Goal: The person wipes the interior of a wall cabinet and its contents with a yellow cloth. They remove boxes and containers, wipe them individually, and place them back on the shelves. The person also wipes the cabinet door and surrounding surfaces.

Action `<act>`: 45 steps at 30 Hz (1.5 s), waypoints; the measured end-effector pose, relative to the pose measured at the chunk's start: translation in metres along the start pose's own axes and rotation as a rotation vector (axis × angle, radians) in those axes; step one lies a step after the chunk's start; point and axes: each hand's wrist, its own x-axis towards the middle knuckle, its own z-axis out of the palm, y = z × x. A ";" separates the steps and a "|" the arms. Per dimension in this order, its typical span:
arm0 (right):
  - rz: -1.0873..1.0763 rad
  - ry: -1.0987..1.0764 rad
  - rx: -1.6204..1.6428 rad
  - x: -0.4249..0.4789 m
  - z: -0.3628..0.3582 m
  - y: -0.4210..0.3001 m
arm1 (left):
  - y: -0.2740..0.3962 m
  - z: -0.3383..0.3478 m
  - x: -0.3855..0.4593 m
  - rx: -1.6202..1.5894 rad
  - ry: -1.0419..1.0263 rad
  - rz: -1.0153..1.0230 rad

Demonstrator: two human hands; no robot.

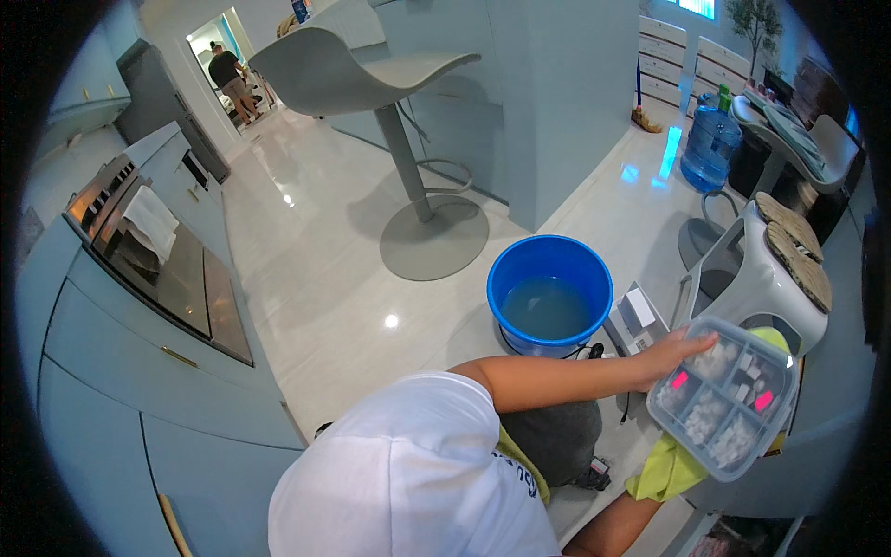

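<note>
My left hand (672, 358) grips the near-left edge of a clear plastic compartment box (727, 397), with its thumb on the lid. Inside the box are whitish clumps, small grey and white pieces and two bright pink tabs. A yellow-green cloth (668, 470) covers my right hand and shows at both ends of the box; the fingers are hidden beneath cloth and box. Left of the box, a blue bucket (550, 341) holds cloudy water. Between bucket and box, a small white box (635, 311) lies in an open tray-like carton (647, 338) on the floor.
A white stool (748, 278) with brown pads stands beyond the box. A grey bar stool (435, 237) is above the bucket, and a blue water jug (710, 150) stands at upper right. Cabinets with an oven (153, 261) line the left. Another person (230, 76) stands in the far doorway.
</note>
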 end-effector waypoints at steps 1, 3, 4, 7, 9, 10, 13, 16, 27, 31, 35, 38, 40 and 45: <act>-0.007 -0.014 0.014 -0.003 0.001 -0.005 | 0.000 0.001 0.004 0.001 0.065 0.031; -0.067 -0.072 0.010 -0.020 0.008 -0.017 | 0.000 0.001 0.014 0.003 0.183 0.079; -0.096 -0.083 -0.007 -0.025 0.008 -0.023 | 0.000 0.003 0.019 -0.001 0.121 0.032; -0.083 -0.012 -0.027 -0.026 -0.013 -0.032 | -0.005 0.025 0.025 0.032 -0.164 -0.118; -0.041 0.019 0.002 -0.019 -0.034 -0.043 | -0.018 0.036 0.003 0.101 -0.259 -0.178; -0.025 0.037 0.032 -0.015 -0.045 -0.050 | -0.013 0.047 -0.002 0.207 -0.276 -0.178; 0.009 0.075 0.146 -0.005 -0.072 -0.070 | 0.004 0.069 -0.001 0.491 -0.262 0.009; 0.040 0.188 0.215 -0.007 -0.111 -0.080 | 0.022 0.105 0.010 0.369 -0.433 0.108; -0.013 0.848 0.319 -0.075 -0.258 -0.108 | -0.090 0.313 0.014 -0.164 -0.565 -0.229; -0.004 0.984 0.271 -0.078 -0.268 -0.086 | -0.137 0.341 0.014 -0.239 -0.374 -0.252; -0.086 1.015 0.500 -0.071 -0.311 -0.086 | -0.158 0.338 0.005 -0.083 -0.545 -0.178; 0.111 0.843 0.305 -0.092 -0.335 -0.112 | -0.131 0.318 0.011 0.067 -0.760 -0.297; 0.115 0.768 0.172 -0.092 -0.353 -0.120 | -0.139 0.322 0.007 0.110 -0.734 -0.322; -0.001 1.054 0.300 -0.071 -0.321 -0.094 | -0.173 0.333 0.004 -0.002 -0.496 -0.052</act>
